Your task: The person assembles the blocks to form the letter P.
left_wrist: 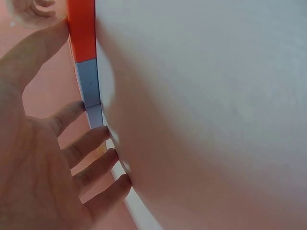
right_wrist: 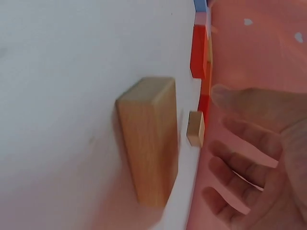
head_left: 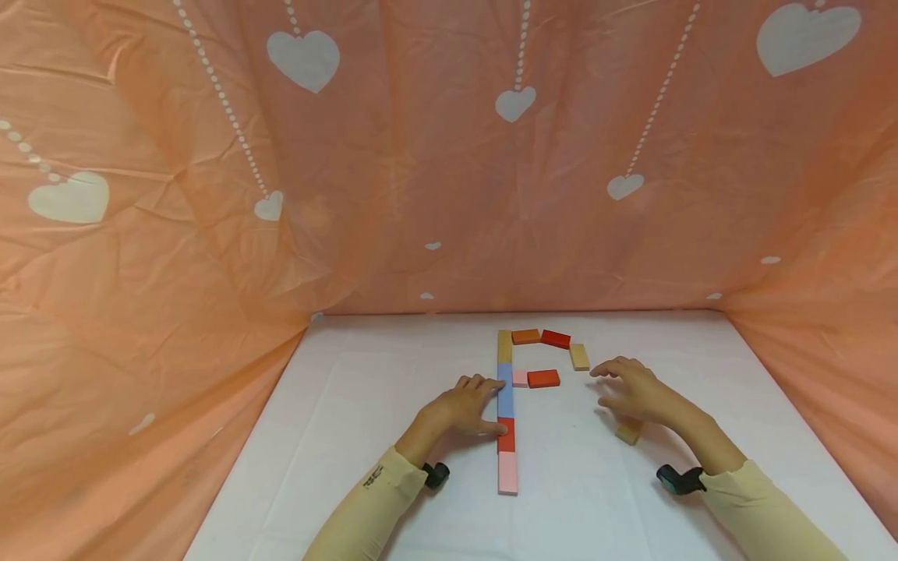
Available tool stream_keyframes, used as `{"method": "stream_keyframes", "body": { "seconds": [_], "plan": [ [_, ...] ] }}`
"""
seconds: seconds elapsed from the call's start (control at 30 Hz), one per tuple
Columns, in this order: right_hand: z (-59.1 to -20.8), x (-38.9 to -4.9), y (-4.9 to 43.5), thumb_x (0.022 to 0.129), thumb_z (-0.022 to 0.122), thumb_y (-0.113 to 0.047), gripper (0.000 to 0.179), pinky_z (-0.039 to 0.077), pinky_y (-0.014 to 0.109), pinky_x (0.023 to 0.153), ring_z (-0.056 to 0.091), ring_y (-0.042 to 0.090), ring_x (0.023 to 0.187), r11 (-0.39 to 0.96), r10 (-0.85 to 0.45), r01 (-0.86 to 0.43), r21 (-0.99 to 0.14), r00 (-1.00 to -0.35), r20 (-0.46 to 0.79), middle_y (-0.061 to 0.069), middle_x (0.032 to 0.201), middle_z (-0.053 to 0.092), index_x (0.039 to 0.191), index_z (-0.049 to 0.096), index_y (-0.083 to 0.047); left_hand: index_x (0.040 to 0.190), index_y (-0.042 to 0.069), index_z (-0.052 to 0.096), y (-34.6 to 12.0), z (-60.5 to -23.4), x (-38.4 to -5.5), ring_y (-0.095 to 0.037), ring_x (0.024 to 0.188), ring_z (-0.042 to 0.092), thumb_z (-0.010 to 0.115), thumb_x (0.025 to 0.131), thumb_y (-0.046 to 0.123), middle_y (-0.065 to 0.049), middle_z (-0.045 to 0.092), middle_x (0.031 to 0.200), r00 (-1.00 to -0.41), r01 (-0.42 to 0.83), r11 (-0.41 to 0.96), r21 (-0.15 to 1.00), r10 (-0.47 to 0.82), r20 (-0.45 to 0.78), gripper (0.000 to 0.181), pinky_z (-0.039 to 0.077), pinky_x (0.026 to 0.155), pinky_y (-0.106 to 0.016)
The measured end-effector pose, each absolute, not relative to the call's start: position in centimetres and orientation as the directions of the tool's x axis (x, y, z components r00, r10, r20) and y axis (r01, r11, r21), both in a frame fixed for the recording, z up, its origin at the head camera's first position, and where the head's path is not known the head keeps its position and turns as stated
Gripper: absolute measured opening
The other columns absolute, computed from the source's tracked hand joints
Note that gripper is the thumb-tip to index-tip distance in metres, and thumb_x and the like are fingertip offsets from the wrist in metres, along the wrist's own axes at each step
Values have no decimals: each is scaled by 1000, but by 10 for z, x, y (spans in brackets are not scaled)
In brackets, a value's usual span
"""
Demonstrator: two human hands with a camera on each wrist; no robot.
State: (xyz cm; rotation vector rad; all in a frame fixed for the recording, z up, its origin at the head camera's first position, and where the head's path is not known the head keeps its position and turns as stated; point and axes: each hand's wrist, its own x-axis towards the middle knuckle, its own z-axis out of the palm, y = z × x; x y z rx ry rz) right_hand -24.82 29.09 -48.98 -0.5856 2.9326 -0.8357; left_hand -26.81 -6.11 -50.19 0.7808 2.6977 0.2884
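Note:
Wooden blocks lie end to end in a straight column on the white cloth: a natural block (head_left: 504, 346) at the far end, then blue blocks (head_left: 505, 401), a red block (head_left: 507, 440) and a pink block (head_left: 507, 474) nearest. My left hand (head_left: 463, 407) is at the column's left side, its thumb by the red block and its index fingertip by the blue ones. My right hand (head_left: 634, 389) hovers with loosely bent fingers, holding nothing, between a natural block (head_left: 579, 357) and a loose natural block (right_wrist: 146, 148) that it partly hides in the head view.
From the column's far end, an orange block (head_left: 525, 336) and a dark red block (head_left: 556, 339) curve right. Lower, a short pink block (head_left: 520, 379) and a red block (head_left: 543, 379) stick out rightward. An orange curtain with hearts (head_left: 449, 195) stands around the table (head_left: 337, 452).

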Motion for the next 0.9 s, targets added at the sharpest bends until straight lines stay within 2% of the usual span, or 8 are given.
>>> {"method": "stream_keyframes", "body": {
  "seconds": [0.23, 0.5, 0.77, 0.9],
  "plan": [
    [-490, -233, 307, 91, 85, -15, 38, 49, 66, 102, 58, 43, 121, 757, -400, -372, -537, -914, 69, 14, 126, 68, 126, 72, -8, 167, 24, 38, -62, -503, -268, -28, 141, 46, 76, 94, 60, -8, 46, 158, -800, 486, 830, 274, 549, -243, 90, 49, 113, -51],
    [-494, -218, 320, 87, 87, -11, 36, 49, 56, 96, 59, 39, 116, 710, -442, -442, -549, -886, 140, 6, 120, 71, 121, 76, -12, 167, 24, 38, -62, -503, -269, -29, 143, 44, 76, 94, 61, -8, 45, 160, -798, 491, 829, 268, 551, -243, 90, 49, 114, -52],
    [-497, -208, 329, 85, 88, -9, 36, 46, 36, 90, 55, 26, 111, 677, -490, -459, -576, -865, 114, 4, 117, 70, 119, 76, -11, 167, 23, 37, -62, -500, -267, -29, 143, 44, 75, 94, 61, -9, 45, 161, -797, 488, 829, 272, 550, -248, 90, 49, 114, -52],
    [-499, -205, 330, 85, 88, -7, 35, 46, 31, 87, 53, 19, 108, 652, -510, -463, -600, -854, 104, 6, 117, 68, 118, 75, -9, 167, 23, 38, -62, -499, -268, -30, 143, 44, 76, 94, 59, -9, 45, 160, -794, 492, 823, 284, 558, -242, 90, 49, 114, -51]
  ]
}}
